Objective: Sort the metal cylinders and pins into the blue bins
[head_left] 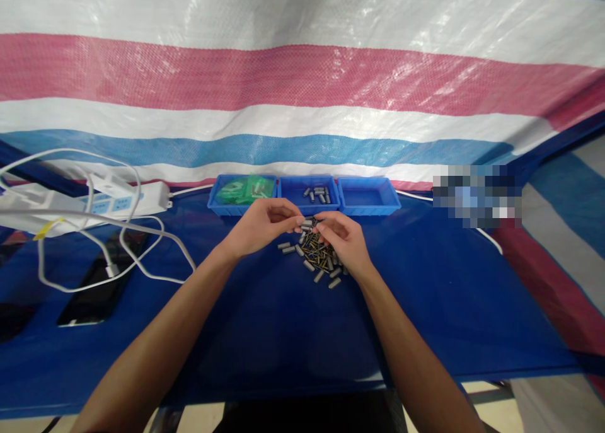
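Observation:
My left hand (265, 224) and my right hand (343, 237) meet above a small pile of grey cylinders and thin dark-and-gold pins (316, 255) on the blue table cover. Both hands have their fingers pinched together around small grey pieces (306, 222) held between them. The right hand rests partly over the pile. Just beyond the hands stand three blue trays in a row: the left tray (215, 201) holds green bags, the middle tray (331, 205) holds several grey cylinders, and the right tray (378, 207) looks bare.
A white power strip (113, 196) with white cables (142, 256) lies at the left, with a dark phone (89, 294) plugged in. A striped red, white and blue tarp (302, 74) hangs behind. The table's front edge runs near my forearms.

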`<state>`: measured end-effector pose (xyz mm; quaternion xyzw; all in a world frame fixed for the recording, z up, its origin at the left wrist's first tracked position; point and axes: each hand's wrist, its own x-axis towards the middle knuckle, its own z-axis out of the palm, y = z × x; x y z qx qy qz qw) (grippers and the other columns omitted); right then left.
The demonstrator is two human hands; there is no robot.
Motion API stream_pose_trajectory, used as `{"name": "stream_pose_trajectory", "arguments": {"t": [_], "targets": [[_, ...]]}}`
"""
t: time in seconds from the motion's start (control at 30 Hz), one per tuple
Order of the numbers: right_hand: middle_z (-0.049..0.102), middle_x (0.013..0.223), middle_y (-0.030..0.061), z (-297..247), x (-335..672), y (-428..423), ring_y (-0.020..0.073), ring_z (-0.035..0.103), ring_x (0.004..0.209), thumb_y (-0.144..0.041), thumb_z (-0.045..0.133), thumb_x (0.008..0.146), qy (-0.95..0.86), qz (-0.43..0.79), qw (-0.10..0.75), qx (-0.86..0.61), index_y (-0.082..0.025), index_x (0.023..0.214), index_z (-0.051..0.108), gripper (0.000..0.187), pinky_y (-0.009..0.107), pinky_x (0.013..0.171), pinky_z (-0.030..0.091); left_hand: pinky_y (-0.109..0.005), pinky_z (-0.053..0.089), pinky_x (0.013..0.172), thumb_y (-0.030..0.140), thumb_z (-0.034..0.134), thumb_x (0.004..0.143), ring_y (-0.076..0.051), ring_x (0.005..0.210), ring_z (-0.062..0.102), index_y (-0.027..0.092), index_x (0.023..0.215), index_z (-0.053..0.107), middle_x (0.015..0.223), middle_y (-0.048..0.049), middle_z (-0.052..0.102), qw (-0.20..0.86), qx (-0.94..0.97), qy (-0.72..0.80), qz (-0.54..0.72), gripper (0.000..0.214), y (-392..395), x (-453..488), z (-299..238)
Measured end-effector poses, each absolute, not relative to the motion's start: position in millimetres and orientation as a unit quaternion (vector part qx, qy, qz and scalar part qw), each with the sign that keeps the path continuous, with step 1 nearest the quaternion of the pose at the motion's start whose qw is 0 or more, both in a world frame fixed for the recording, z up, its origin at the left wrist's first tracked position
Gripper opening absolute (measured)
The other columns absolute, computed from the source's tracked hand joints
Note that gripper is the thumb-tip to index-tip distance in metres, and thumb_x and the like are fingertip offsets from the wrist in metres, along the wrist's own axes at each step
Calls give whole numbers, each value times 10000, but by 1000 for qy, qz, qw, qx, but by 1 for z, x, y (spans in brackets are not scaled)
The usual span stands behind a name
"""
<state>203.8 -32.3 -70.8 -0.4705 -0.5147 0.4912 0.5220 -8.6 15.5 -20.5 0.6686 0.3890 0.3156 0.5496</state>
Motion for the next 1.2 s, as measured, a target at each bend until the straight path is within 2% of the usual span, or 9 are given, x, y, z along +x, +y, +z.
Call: {"name": "stream_pose_trajectory", "arguments": {"t": [0.4,0.67,0.9,1.2], "targets": [[781,814,20,-71,202,-33,186,689,670,-426,794,849,-524,503,512,-459,-248,1048,747,271,333,657,556,-279,598,674,551,836,808,-189,716,752,144,921,712,733,-51,774,566,626,428,323,440,17,-8,-15],[787,834,16,-71,202,-35,169,689,690,-403,862,793,-508,536,520,-429,-245,1095,741,362,311,668,542,-313,630,800,439,893,765,-189,802,755,139,903,736,842,-61,789,542,642,417,348,366,17,-9,-18],[790,852,20,-72,202,-35,170,687,675,-420,868,795,-504,534,522,-434,-250,1106,747,375,316,644,547,-341,644,842,423,948,680,-245,915,790,156,914,715,933,-66,791,559,629,418,342,425,15,-8,-24],[791,831,17,-71,202,-34,174,688,669,-438,880,776,-501,535,519,-440,-250,1050,782,346,325,647,572,-368,642,903,382,900,745,-252,957,795,158,937,711,957,-83,810,571,645,394,320,350,14,-7,-27]]}}
